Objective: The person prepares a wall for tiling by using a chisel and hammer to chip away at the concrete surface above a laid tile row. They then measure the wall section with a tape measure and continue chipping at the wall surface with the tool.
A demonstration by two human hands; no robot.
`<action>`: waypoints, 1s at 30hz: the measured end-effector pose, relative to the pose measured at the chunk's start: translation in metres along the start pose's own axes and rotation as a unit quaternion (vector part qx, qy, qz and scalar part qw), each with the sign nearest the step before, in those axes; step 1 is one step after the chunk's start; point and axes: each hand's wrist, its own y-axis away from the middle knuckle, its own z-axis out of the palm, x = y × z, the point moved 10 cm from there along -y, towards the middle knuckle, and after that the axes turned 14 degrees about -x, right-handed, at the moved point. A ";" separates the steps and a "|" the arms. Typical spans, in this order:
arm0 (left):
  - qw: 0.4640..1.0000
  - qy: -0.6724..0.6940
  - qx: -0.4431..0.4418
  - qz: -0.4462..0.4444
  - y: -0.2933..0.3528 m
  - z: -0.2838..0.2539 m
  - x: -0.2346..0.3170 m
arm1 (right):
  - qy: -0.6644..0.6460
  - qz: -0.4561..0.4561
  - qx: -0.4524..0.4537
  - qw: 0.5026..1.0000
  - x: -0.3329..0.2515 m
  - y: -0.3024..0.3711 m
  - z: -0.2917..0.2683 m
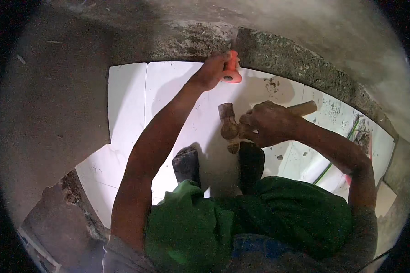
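My left hand (211, 71) is closed around the orange grip of a chisel (233, 76) with a flared hand guard. The chisel's blade reaches up to the rough strip (278, 52) at the base of the wall, where the surface is bare and crumbly. Closer to me, my right hand (273, 122) grips a hammer (229, 128) by its wooden handle, which sticks out past the hand to the right. The metal hammer head hangs above the white floor tiles (127, 98), apart from the chisel.
Loose chips and dust (271, 85) lie on the tiles near the wall. A long tube-like thing with a dark green line (324, 172) lies to the right, partly behind my right forearm. My dark shoes (186, 164) stand on the tiles. Bare grey surface (59, 113) borders the tiles at left.
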 end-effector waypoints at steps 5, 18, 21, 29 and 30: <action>0.997 0.078 0.012 0.015 -0.004 0.003 0.000 | 0.067 -0.015 0.147 0.987 -0.002 0.016 -0.006; 0.984 0.165 0.066 0.000 -0.009 -0.011 -0.023 | 0.013 -0.049 -0.061 0.997 -0.025 0.004 0.037; 0.980 0.179 0.083 -0.021 -0.004 -0.003 -0.012 | 0.048 -0.096 -0.020 0.994 -0.012 0.001 0.041; 0.975 0.215 -0.045 0.043 -0.029 -0.027 -0.032 | -0.062 -0.027 0.123 0.990 0.057 -0.008 -0.032; 0.978 0.193 -0.041 0.062 -0.034 -0.029 -0.024 | -0.015 -0.022 0.133 0.991 0.031 0.011 -0.042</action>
